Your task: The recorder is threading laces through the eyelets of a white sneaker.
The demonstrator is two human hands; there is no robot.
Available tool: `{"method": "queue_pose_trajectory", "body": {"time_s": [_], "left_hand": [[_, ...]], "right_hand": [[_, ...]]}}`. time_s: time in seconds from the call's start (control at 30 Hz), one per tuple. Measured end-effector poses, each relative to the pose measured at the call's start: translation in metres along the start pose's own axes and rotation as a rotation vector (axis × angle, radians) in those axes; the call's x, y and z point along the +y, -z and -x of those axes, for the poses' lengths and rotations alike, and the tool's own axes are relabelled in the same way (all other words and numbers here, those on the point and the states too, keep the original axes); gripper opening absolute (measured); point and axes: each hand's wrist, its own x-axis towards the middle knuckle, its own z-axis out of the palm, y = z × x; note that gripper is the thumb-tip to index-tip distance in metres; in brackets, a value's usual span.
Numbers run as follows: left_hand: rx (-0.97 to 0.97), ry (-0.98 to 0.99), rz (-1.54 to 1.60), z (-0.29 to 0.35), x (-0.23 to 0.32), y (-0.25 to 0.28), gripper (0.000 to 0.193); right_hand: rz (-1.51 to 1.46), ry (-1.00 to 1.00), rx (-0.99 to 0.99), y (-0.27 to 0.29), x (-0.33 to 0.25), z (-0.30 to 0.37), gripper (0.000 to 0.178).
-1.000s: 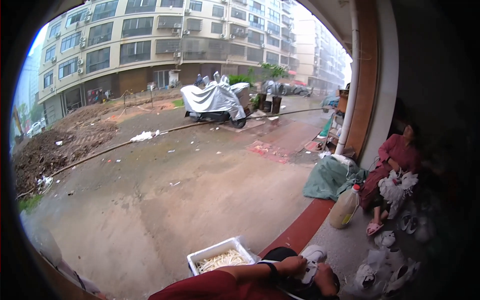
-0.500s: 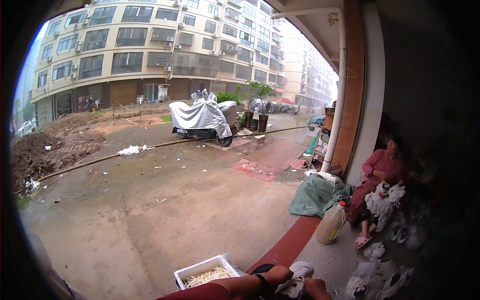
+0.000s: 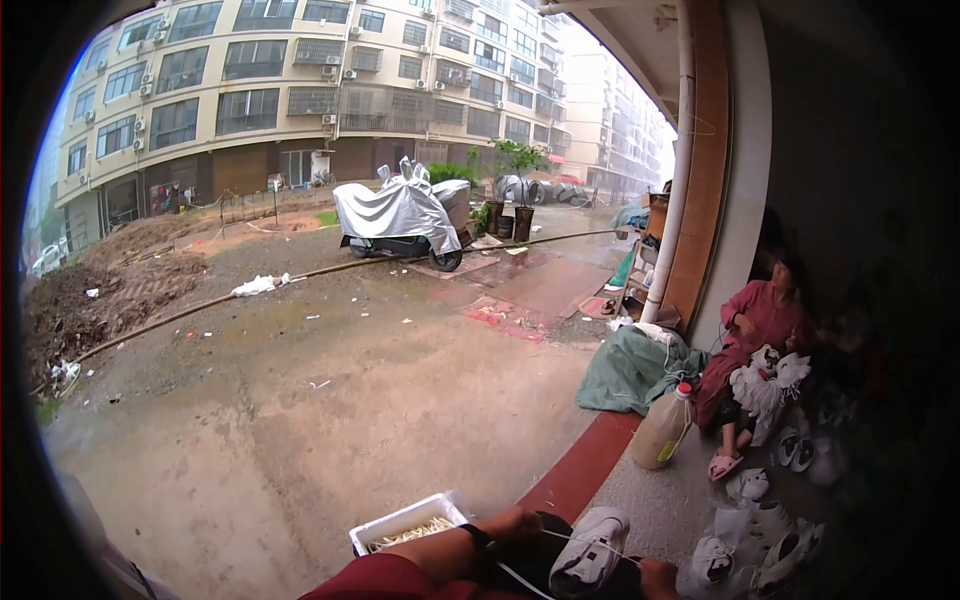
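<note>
A white shoe (image 3: 590,552) rests on my dark-clad lap, its toe pointing toward me. A thin white shoelace (image 3: 610,550) stretches across the shoe between my two hands. My left hand (image 3: 512,524), with a dark band at its wrist, is closed at the lace's left end, beside the shoe. At the right of the shoe my right hand (image 3: 657,577) is closed on the lace, partly cut off by shadow and the picture's rim. Another white strand hangs in a loop below my left wrist. The exact finger grips are small and partly hidden.
A white foam box (image 3: 362,540) of pale strips stands left of my forearm. Several white shoes (image 3: 712,560) lie at right. Beyond are a yellowish jug (image 3: 660,430), a green sack (image 3: 630,375) and a seated person (image 3: 765,320) with white shoes on their lap.
My hands have moved apart, my left one leftward and upward, drawing the lace across the shoe. The shoe shows more fully now. The seated person's hands have shifted apart; the view has tilted slightly.
</note>
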Motion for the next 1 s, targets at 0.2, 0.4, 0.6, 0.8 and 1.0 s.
{"method": "queue_pose_trajectory", "body": {"time_s": [0.2, 0.4, 0.6, 0.8, 1.0], "left_hand": [[0.152, 0.139, -0.196, 0.087, -0.048, 0.080, 0.019], [0.328, 0.389, -0.194, 0.186, -0.117, 0.130, 0.019], [0.497, 0.660, -0.107, 0.241, -0.130, 0.148, 0.016], [0.526, 0.861, -0.255, 0.287, -0.162, 0.152, 0.016], [0.291, 1.207, -0.723, 0.311, -0.185, 0.146, 0.042]], "right_hand": [[0.119, -0.465, -0.071, 0.018, 0.083, 0.112, 0.018], [0.198, -0.466, -0.077, 0.016, 0.135, 0.141, 0.022], [0.307, -0.382, -0.119, 0.012, 0.165, 0.146, 0.018], [0.403, -0.290, -0.142, -0.005, 0.181, 0.136, 0.014], [0.522, -0.205, -0.124, -0.007, 0.204, 0.103, 0.010]]}}
